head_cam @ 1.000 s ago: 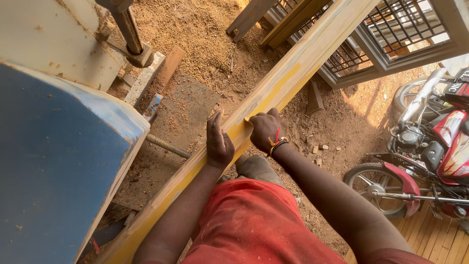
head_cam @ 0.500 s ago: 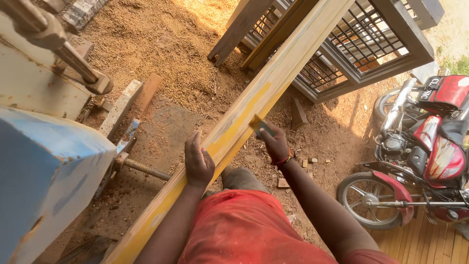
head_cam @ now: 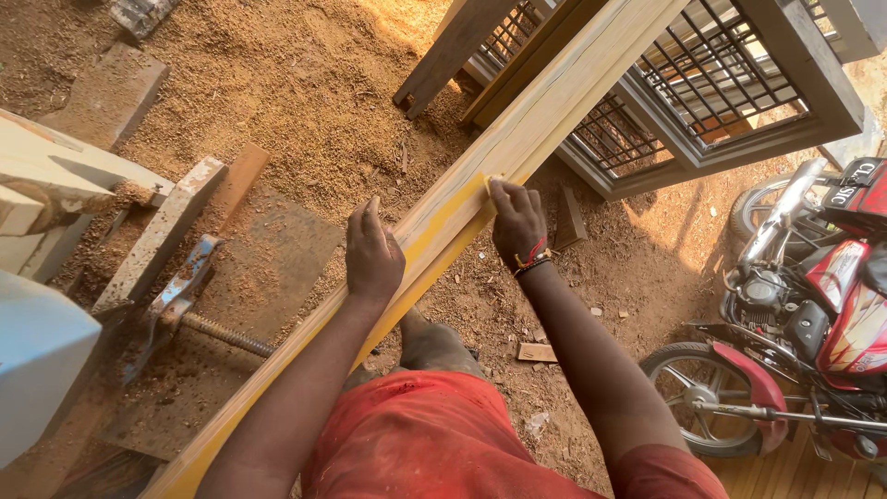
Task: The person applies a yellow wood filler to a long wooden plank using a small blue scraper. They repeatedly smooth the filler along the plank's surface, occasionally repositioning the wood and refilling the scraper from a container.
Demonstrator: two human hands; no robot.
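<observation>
Sawdust (head_cam: 305, 83) is spread thick and coarse over the ground beneath a long, smooth yellow-painted wooden beam (head_cam: 517, 139), which slants across the view. The beam is steadied by the left hand (head_cam: 372, 254), laid flat with fingers together, while a small yellow scrap (head_cam: 487, 181) is pressed to it by the right hand (head_cam: 517, 222). A barred metal frame (head_cam: 702, 88) and a red motorcycle (head_cam: 813, 305) are seen alongside.

Your hands, left (head_cam: 372, 254) and right (head_cam: 517, 222), rest on the plank (head_cam: 554, 111); the motorcycle (head_cam: 813, 314) stands right, the window frame (head_cam: 730, 83) ahead.
</observation>
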